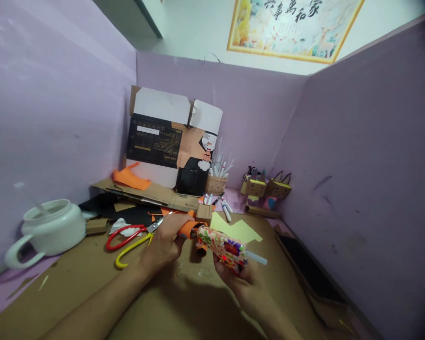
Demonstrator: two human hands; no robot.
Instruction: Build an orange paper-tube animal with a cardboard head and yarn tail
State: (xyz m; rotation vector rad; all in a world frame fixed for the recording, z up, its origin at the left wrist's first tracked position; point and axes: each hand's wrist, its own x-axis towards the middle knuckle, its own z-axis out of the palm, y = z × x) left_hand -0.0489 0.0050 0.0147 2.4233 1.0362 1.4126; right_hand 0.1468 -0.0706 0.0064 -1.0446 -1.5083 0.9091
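Note:
My right hand is wrapped round a flower-patterned hot glue gun with a small red light lit. A translucent glue stick sticks out of its back end. My left hand grips an orange paper-covered tube, and the gun's front end meets the tube's open end; the nozzle itself is hidden. Below them, a second small orange roll shows, partly covered by the gun. Scissors with one red and one yellow handle lie just left of my left hand.
A white mug stands at the left. Behind are flattened cardboard, orange scraps, a basket of glue sticks and markers and a small cardboard box. Yellow paper, cardboard animal figures and a dark tray-like object are rightward.

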